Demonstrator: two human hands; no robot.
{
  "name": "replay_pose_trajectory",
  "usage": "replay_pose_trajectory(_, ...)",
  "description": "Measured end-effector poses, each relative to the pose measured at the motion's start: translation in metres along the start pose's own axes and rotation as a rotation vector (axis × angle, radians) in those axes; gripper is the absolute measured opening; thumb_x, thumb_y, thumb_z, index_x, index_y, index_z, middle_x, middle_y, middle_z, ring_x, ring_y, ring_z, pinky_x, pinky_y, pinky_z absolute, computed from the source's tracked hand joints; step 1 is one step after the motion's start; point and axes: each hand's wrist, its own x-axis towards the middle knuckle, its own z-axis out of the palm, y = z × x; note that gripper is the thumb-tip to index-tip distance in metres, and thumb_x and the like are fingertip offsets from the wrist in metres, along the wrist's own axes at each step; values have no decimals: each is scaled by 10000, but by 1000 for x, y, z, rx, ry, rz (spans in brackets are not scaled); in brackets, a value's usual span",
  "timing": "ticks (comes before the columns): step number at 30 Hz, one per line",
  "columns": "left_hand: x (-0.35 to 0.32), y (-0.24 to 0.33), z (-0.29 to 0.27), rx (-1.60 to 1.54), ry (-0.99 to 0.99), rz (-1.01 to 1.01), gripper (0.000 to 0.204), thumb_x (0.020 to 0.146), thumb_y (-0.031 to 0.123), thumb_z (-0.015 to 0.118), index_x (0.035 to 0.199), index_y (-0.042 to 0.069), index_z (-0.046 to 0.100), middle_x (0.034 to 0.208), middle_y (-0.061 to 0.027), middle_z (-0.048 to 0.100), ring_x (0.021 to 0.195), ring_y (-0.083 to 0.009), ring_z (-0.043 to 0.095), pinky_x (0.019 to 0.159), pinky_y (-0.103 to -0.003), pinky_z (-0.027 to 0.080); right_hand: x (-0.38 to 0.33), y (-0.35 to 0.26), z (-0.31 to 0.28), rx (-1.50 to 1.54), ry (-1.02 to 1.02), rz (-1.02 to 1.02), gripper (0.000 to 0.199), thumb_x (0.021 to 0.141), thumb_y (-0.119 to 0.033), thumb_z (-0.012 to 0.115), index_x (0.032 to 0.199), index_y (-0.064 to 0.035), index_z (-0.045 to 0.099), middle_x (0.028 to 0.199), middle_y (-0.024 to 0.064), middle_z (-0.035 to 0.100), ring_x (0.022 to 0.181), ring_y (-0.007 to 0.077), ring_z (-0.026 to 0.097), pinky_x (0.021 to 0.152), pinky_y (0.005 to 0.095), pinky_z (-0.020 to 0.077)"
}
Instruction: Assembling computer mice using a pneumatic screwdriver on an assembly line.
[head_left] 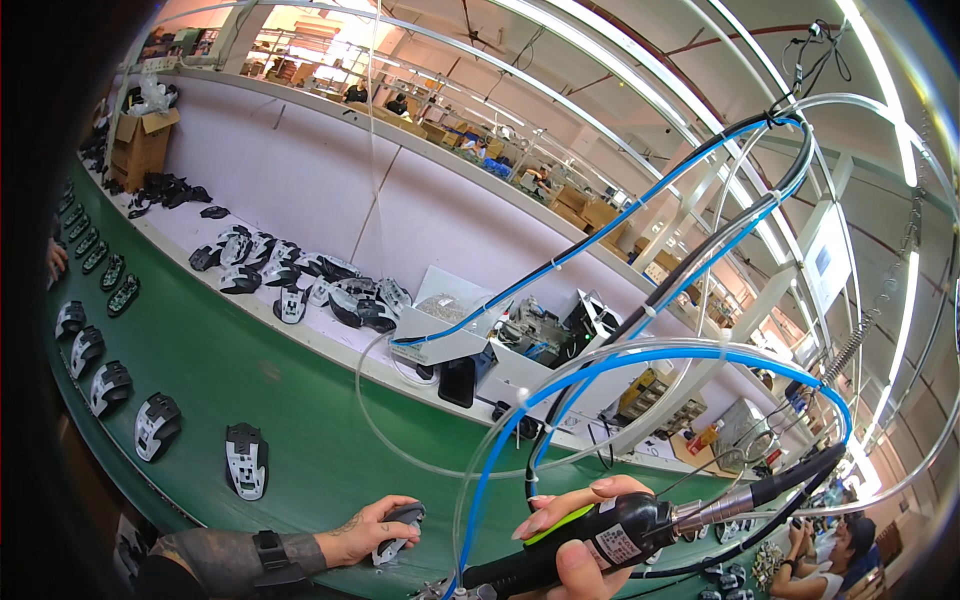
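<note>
On the green belt [330, 450], close to me, my left hand [356, 538] closes around a grey computer mouse part [400, 530], its fingers curled over the side. My right hand [578, 572] wraps around a black electric screwdriver [622, 536] with a bright green lever. The tool lies slantwise, its cable end up to the right and its front end down to the left near the mouse part. Its tip is hidden at the lower edge. A black-and-white mouse shell [247, 462] sits on the belt left of my left hand, with several similar shells [157, 425] further left.
Blue and clear hoses [640, 355] loop in front of me. A shelf behind the belt holds piled mouse shells [270, 258], a white parts box [440, 330] and a dark phone [460, 380]. Circuit boards [120, 292] line the far left, near another person's hand [56, 260]. Another person [835, 560] sits lower right.
</note>
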Motion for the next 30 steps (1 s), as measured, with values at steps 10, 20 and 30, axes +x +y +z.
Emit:
replay_pose_trajectory(10,1,-3,-1,1,-3,3,575,805,146,678,1283,-11,400,966,-104,596,845,-153,605,763,-269,488,-9,-9,9,32,33,-5,476,734,-94,637,1140,12,411,837,163,543,697,222,544,651,320,483)
replay_pose_trajectory(20,0,-3,-2,-8,-10,-12,608,805,147,677,1308,-8,373,992,-115,589,872,-164,604,776,-272,487,-5,-8,6,9,51,26,433,729,-91,631,1098,12,428,864,164,531,666,233,544,673,359,488)
replay_pose_trajectory(30,-1,0,0,6,-6,-19,604,811,153,674,1309,-7,372,998,-114,585,872,-159,602,781,-272,485,-4,-7,8,27,55,-62,408,730,-80,622,1082,12,439,876,162,530,649,232,544,651,348,489)
